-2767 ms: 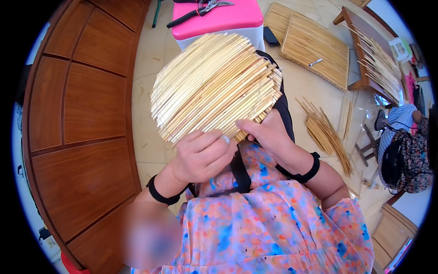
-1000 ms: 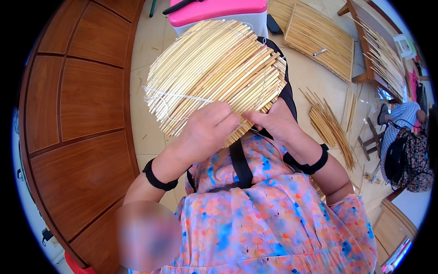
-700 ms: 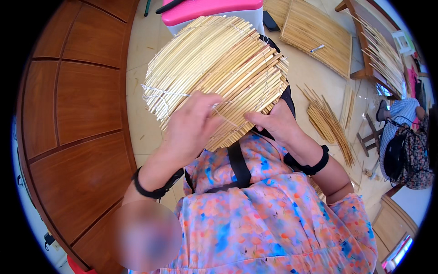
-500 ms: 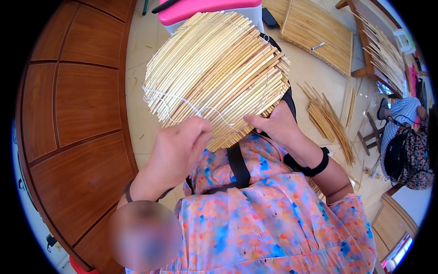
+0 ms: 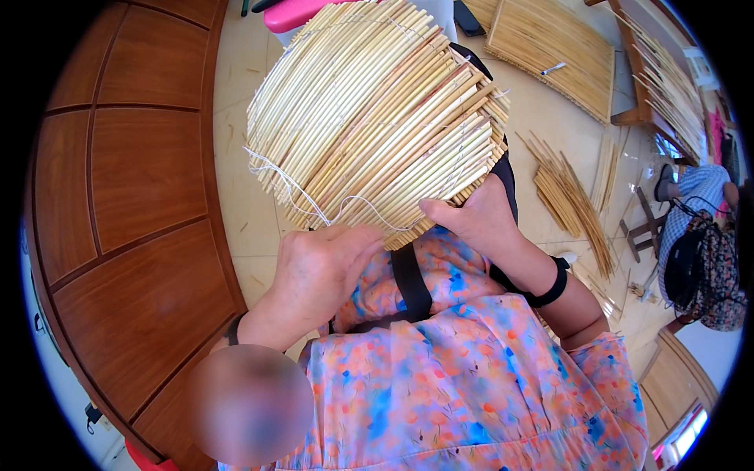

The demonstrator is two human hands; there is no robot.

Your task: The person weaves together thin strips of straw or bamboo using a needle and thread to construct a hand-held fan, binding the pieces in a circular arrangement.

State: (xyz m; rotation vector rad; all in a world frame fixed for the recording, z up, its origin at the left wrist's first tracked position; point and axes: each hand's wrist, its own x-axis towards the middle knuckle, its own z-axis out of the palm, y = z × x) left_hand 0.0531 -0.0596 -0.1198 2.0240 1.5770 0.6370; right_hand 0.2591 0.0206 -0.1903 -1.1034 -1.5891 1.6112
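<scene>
A round mat of pale straw-like stalks (image 5: 353, 110), laid side by side in slanting rows, is held up in front of my lap. My right hand (image 5: 479, 220) grips its near right edge, thumb on top and the other fingers hidden beneath. At the near left edge is my left hand (image 5: 322, 263), back up, with its fingers closed together. A thin white string (image 5: 292, 182) runs from the mat's left rim down to these fingers and loops on over the stalks; its grip point is hidden. Stitches of similar thread cross the mat near its rim.
Brown wooden panels (image 5: 149, 165) stand at the left. Behind the mat is a pink-lidded box (image 5: 294, 14). On the tiled floor lie a dark phone (image 5: 469, 20), a rectangular stalk panel (image 5: 550, 47) with a pen (image 5: 553, 69), and loose stalks (image 5: 577, 208). Another person (image 5: 699, 235) is at far right.
My left hand has come down from over the mat to its near edge, drawing the string lower. The mat has tilted and shifted slightly up; my right hand keeps its hold.
</scene>
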